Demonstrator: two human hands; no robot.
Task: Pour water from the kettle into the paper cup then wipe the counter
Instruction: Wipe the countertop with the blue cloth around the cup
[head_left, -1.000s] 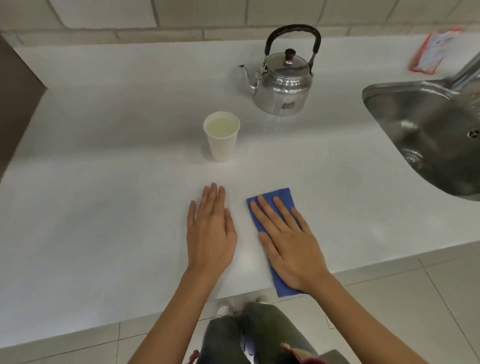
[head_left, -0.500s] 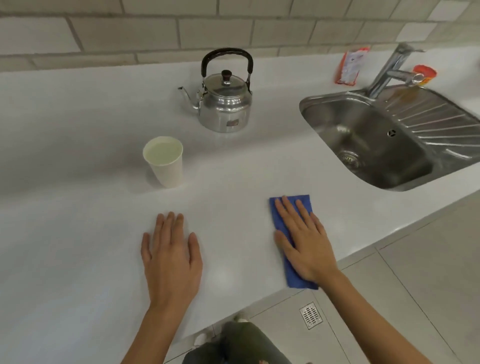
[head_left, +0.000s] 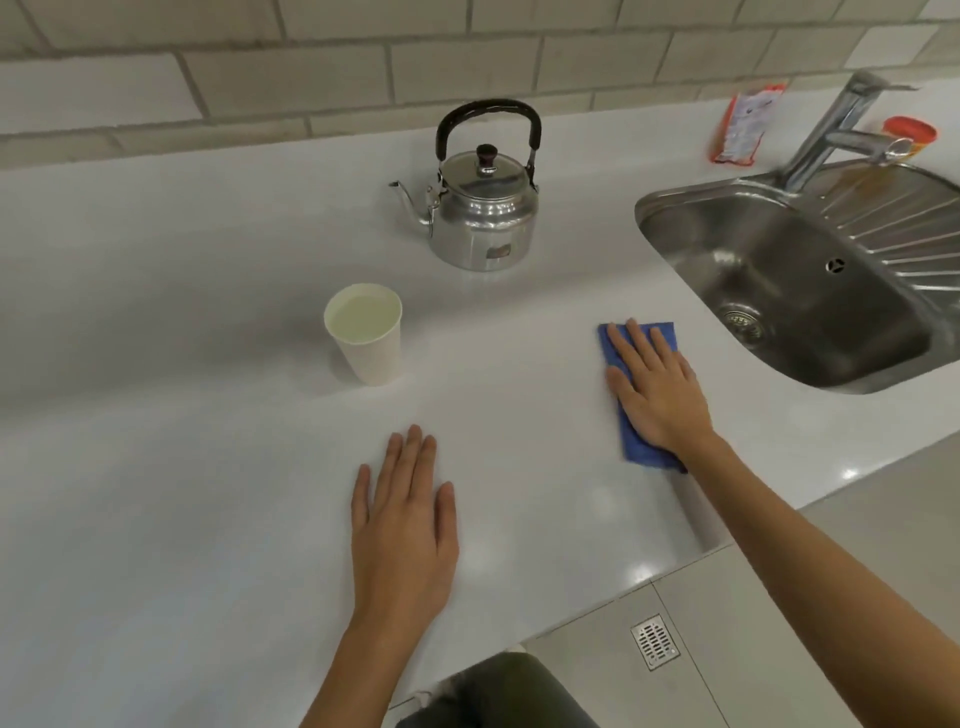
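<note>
A steel kettle (head_left: 484, 210) with a black handle stands upright at the back of the white counter (head_left: 182, 467). In front of it and to the left stands a white paper cup (head_left: 366, 332) filled with water. My right hand (head_left: 654, 387) lies flat on a folded blue cloth (head_left: 638, 447), pressing it onto the counter near the sink. My left hand (head_left: 405, 519) rests palm down on the bare counter, fingers together, holding nothing.
A steel sink (head_left: 810, 291) with a tap (head_left: 836, 130) fills the right side. A red and white packet (head_left: 745, 124) and an orange lid (head_left: 910, 132) lie behind it. A tiled wall (head_left: 415, 57) borders the back. The counter's front edge runs near my arms above a tiled floor with a drain (head_left: 655, 640).
My right hand has slid the blue cloth to the right and farther from the counter's edge, toward the sink. My left hand has stayed flat on the counter. The view has swung right.
</note>
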